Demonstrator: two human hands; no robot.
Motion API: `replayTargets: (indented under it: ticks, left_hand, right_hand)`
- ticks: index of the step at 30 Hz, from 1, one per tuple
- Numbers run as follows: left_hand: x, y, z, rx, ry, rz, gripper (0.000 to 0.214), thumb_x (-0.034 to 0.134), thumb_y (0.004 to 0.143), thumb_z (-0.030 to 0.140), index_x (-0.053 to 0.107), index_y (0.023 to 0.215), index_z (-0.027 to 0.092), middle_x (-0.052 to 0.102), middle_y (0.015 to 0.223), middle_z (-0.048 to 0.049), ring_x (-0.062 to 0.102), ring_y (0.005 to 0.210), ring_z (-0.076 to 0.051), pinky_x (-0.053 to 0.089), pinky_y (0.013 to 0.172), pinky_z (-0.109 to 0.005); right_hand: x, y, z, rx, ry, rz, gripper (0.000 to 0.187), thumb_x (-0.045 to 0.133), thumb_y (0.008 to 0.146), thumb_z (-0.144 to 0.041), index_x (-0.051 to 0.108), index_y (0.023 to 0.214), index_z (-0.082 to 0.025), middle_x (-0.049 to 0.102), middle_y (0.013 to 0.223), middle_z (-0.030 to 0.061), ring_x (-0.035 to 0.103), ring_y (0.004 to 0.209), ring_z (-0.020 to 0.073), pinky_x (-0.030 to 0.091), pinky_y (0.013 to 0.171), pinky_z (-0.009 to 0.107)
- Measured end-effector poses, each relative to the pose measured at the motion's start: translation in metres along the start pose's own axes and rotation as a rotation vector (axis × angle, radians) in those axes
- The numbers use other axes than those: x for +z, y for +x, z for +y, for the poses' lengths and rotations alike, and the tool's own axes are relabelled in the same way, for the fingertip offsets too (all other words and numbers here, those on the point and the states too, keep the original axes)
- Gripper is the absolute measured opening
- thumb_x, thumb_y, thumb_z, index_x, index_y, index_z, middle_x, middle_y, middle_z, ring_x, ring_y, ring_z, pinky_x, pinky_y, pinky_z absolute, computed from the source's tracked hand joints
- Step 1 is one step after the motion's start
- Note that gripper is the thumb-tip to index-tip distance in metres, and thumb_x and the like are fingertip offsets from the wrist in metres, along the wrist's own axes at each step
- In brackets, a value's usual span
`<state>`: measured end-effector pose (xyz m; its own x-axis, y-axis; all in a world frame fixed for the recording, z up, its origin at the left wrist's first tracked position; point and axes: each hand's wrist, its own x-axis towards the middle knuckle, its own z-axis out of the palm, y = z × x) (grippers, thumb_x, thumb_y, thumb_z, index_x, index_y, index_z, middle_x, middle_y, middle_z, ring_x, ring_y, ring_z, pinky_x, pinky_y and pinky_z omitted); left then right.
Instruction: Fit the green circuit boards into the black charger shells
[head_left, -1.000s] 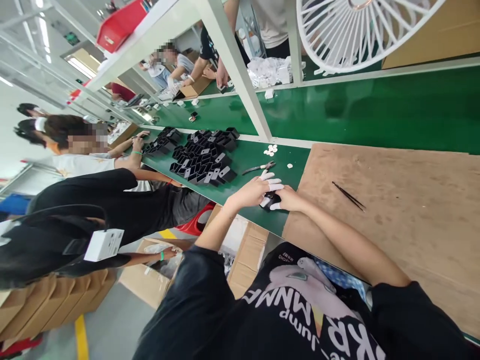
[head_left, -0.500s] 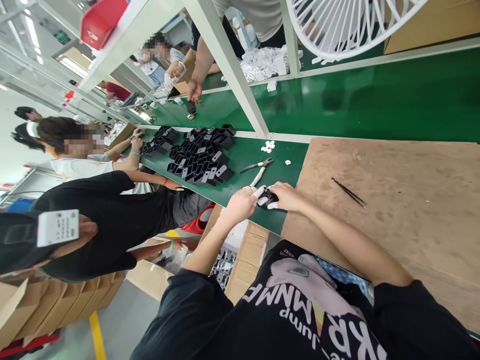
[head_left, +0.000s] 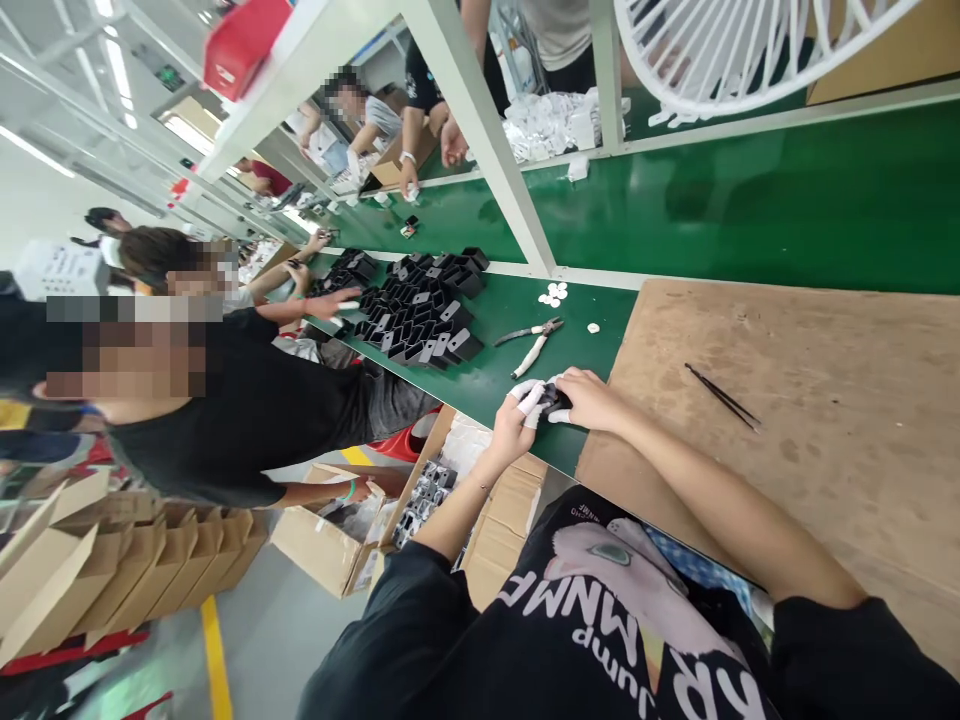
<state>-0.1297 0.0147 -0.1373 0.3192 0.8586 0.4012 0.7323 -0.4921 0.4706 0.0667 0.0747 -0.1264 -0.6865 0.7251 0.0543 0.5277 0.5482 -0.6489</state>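
Observation:
My left hand and my right hand meet at the near edge of the green bench, both closed on one small black part. White finger cots cover several fingertips of each hand. Pliers with white handles lie just beyond the hands. A pile of the same black parts sits farther left on the bench.
A brown board with black tweezers lies to the right. Small white discs sit near a white frame post. A person in black sits close on the left, reaching towards the pile. Cardboard boxes stand below.
My left hand has drawn back towards the bench edge while both hands keep the black part. The pliers have come into view. The person on the left has leaned nearer.

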Motion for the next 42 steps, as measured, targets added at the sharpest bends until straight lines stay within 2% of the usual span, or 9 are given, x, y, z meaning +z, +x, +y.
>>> replayTargets:
  ticks: [6,12,16,19,22,28,36,39,42]
  left_hand:
    - [-0.003,0.004,-0.005,0.135,-0.025,-0.024,0.042,0.038,0.098,0.034,0.054,0.134,0.021,0.059,0.127,-0.0160,0.059,0.119,-0.022,0.053,0.097,-0.043]
    - [0.000,0.003,-0.009,0.227,-0.017,-0.032,0.051,0.054,0.092,0.037,0.046,0.140,0.022,0.055,0.133,-0.0189,0.059,0.122,-0.025,0.055,0.096,-0.041]
    - [-0.002,0.004,-0.009,0.216,0.024,0.019,0.048,0.055,0.092,0.031,0.048,0.139,0.024,0.061,0.121,-0.0141,0.065,0.109,-0.020,0.057,0.089,-0.034]
    - [-0.012,0.001,-0.008,0.174,0.074,0.096,0.049,0.052,0.094,0.029,0.044,0.142,0.026,0.058,0.127,-0.0140,0.062,0.116,-0.021,0.055,0.095,-0.038]
    - [-0.020,-0.008,-0.007,0.108,0.132,0.193,0.053,0.048,0.095,0.027,0.036,0.147,0.025,0.053,0.133,-0.0171,0.056,0.125,-0.025,0.052,0.100,-0.045]
    - [-0.018,-0.022,-0.003,0.090,0.216,0.152,0.045,0.051,0.094,0.025,0.049,0.139,0.026,0.061,0.121,-0.0115,0.064,0.110,-0.020,0.057,0.092,-0.034]
    - [-0.015,-0.029,-0.003,0.058,0.292,0.235,0.041,0.053,0.093,0.025,0.055,0.133,0.025,0.064,0.118,-0.0100,0.066,0.106,-0.019,0.056,0.091,-0.031]
    - [-0.018,-0.030,-0.004,0.046,0.317,0.348,0.044,0.051,0.093,0.024,0.051,0.137,0.022,0.062,0.123,-0.0132,0.063,0.114,-0.023,0.054,0.096,-0.037]
    - [-0.019,-0.029,-0.005,0.092,0.338,0.296,0.040,0.052,0.093,0.024,0.055,0.133,0.021,0.066,0.115,-0.0117,0.067,0.104,-0.021,0.057,0.089,-0.032]
  right_hand:
    - [0.003,0.000,0.003,-0.024,-0.009,0.012,0.031,0.069,0.083,-0.033,0.061,0.107,-0.015,0.065,0.111,0.0145,0.054,0.114,0.0294,0.042,0.096,0.043]
    - [0.009,0.002,0.008,-0.042,0.014,0.039,0.033,0.069,0.082,-0.035,0.063,0.106,-0.015,0.066,0.113,0.0151,0.054,0.115,0.0313,0.043,0.097,0.047]
    - [0.014,0.001,0.014,-0.070,0.062,0.089,0.037,0.074,0.073,-0.026,0.065,0.106,-0.015,0.062,0.128,0.0162,0.051,0.122,0.0346,0.044,0.100,0.051]
    - [0.015,0.001,0.022,-0.088,0.129,0.172,0.040,0.066,0.070,-0.011,0.067,0.110,-0.018,0.059,0.134,0.0122,0.052,0.124,0.0295,0.045,0.104,0.047]
    - [0.011,0.004,0.034,-0.042,0.193,0.339,0.044,0.050,0.072,-0.003,0.068,0.109,-0.020,0.061,0.131,0.0090,0.055,0.121,0.0241,0.044,0.108,0.045]
    - [-0.001,0.007,0.052,0.102,0.257,0.642,0.031,0.044,0.081,-0.011,0.070,0.096,-0.020,0.065,0.118,0.0111,0.054,0.123,0.0282,0.048,0.101,0.050]
    - [0.006,0.006,0.041,0.088,0.280,0.704,0.025,0.048,0.084,-0.015,0.071,0.089,-0.021,0.068,0.112,0.0103,0.058,0.109,0.0263,0.048,0.100,0.049]
    - [0.006,0.008,0.038,0.085,0.266,0.710,0.025,0.049,0.084,-0.012,0.071,0.089,-0.021,0.068,0.112,0.0103,0.058,0.106,0.0255,0.047,0.100,0.047]
    - [0.005,0.009,0.037,0.091,0.250,0.718,0.024,0.049,0.085,-0.012,0.071,0.089,-0.021,0.068,0.113,0.0101,0.058,0.107,0.0243,0.048,0.100,0.045]
